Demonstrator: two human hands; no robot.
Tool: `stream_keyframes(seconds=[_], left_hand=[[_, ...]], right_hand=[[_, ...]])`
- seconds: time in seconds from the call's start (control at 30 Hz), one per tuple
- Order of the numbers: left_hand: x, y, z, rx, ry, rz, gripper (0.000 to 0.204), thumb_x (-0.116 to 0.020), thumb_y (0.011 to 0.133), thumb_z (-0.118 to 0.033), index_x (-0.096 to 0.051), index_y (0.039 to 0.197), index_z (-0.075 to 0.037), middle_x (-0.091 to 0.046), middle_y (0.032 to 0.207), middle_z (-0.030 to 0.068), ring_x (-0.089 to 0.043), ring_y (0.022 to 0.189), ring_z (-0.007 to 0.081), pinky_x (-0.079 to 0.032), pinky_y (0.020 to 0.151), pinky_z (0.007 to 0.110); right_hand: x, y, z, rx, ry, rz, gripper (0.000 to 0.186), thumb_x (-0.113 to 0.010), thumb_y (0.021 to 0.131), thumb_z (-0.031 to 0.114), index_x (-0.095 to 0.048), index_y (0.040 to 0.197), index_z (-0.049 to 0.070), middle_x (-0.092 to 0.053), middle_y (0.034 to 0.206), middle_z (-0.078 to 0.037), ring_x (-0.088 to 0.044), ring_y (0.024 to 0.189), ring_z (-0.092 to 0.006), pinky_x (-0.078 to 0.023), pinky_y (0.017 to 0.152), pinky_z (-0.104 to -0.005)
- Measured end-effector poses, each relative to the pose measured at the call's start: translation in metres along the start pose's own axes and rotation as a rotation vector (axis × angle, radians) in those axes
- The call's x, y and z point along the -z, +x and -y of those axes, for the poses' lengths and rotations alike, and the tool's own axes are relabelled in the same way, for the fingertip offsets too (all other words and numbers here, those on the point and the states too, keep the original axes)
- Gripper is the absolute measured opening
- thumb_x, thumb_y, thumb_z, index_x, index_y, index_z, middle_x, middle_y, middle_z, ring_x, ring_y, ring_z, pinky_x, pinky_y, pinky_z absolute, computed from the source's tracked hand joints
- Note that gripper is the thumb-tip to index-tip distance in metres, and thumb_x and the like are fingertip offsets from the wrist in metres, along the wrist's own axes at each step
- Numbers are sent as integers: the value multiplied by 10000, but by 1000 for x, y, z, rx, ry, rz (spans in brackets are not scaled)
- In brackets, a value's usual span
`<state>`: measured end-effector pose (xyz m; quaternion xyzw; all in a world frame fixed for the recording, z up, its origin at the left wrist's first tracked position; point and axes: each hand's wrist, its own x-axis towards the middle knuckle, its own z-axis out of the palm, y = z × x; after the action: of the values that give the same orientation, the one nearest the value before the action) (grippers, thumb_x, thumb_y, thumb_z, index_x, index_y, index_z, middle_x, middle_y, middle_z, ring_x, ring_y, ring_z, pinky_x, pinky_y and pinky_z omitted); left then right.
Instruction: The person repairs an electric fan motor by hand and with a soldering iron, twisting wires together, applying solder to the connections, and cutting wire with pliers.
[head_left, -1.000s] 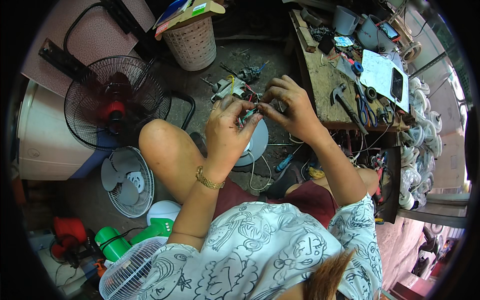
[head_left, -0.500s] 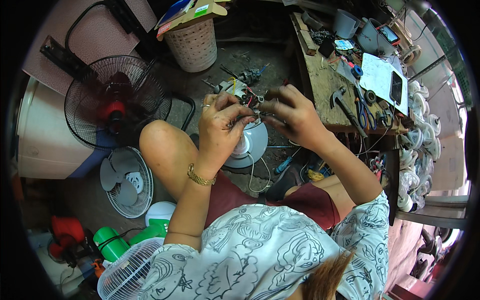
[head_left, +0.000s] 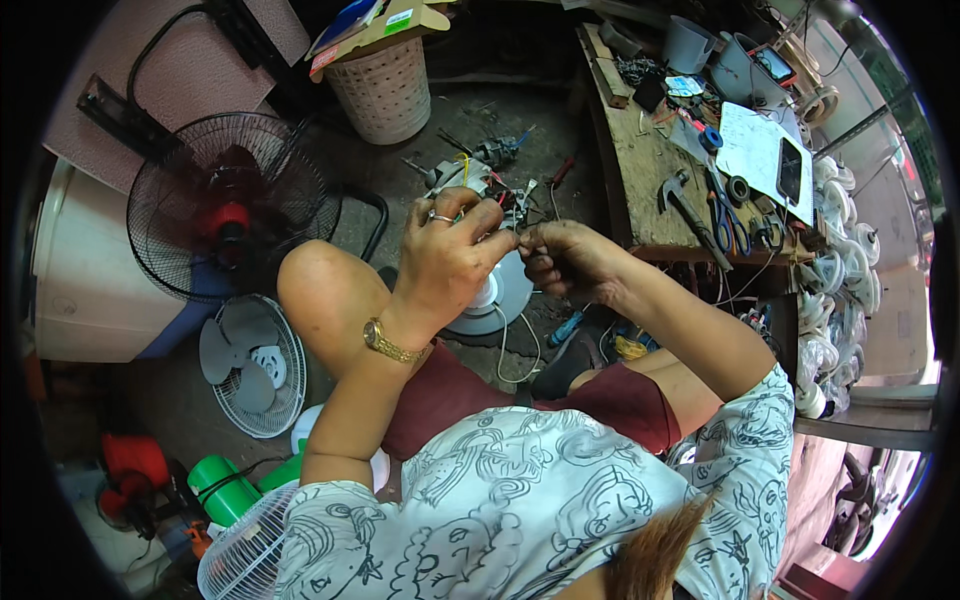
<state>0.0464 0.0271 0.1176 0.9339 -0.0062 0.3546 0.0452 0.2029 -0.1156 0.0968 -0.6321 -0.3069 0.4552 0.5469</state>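
Observation:
Both my hands meet over an upright fan stand with a round grey base [head_left: 514, 296], just in front of an exposed fan motor [head_left: 455, 178] with loose wires. My left hand [head_left: 450, 255] is closed, its back toward me and its fingertips hidden at the wires. Close against it, my right hand [head_left: 572, 262] is curled in a pinch, its thumb and forefinger almost touching the left fingertips. Whatever lies between the fingers is too small to make out. A white cord [head_left: 518, 378] loops down from the base between my legs.
On the wooden bench [head_left: 640, 190] at right lie a hammer [head_left: 690, 218], blue-handled scissors [head_left: 728, 222], a phone [head_left: 790, 168] and paper. To my left stand a black fan [head_left: 232, 205] and a grey-bladed fan [head_left: 245, 365]. A woven basket [head_left: 382, 95] sits behind.
My right hand has moved down and turned, its fingers going from spread to curled in. My left hand has rolled over so that its back shows more. Some motor wires have come into view.

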Motion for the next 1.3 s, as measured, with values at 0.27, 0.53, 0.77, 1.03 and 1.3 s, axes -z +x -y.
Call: stream_keyframes(seconds=[0.27, 0.53, 0.77, 1.03, 1.3], left_hand=[[0, 0, 8, 162, -200, -29, 126, -796, 737, -190, -750, 853, -205, -656, 950, -60, -596, 1001, 223, -421, 817, 421], [-2, 0, 3, 122, -96, -58, 127, -794, 730, -198, -756, 850, -214, -655, 937, -66, -608, 985, 213, -419, 818, 413], [-3, -1, 4, 75, -101, -80, 216, -828, 662, -129, -758, 853, -200, -669, 942, -59, -591, 1013, 228, -404, 827, 416], [-7, 1, 9, 143, -163, -51, 155, -800, 703, -185, -743, 845, -208, -659, 933, -68, -603, 1025, 214, -405, 837, 413], [-9, 2, 9, -32, -15, -20, 222, -803, 659, -132, -756, 855, -224, -672, 940, -79, -595, 1009, 209, -392, 838, 404]], right_hand=[[5, -19, 28, 993, -1125, -176, 299, -777, 731, 102, -721, 1023, 74, -643, 926, -70, -651, 826, -261, -560, 679, -367], [-14, -15, 13, 707, -658, -164, 102, -707, 879, 82, -681, 972, 51, -610, 805, -24, -611, 702, -167, -494, 583, -305], [-7, -14, 7, 258, -209, -87, 151, -715, 910, 140, -629, 1000, 55, -554, 753, -30, -561, 646, -152, -450, 560, -290], [1, -15, 17, 1043, -1220, -222, 270, -785, 733, 122, -653, 958, 47, -627, 898, -79, -643, 787, -284, -548, 657, -395], [2, -4, 3, -169, 295, 124, 149, -575, 991, 168, -612, 881, 74, -535, 651, 8, -452, 517, -64, -328, 466, -224]])
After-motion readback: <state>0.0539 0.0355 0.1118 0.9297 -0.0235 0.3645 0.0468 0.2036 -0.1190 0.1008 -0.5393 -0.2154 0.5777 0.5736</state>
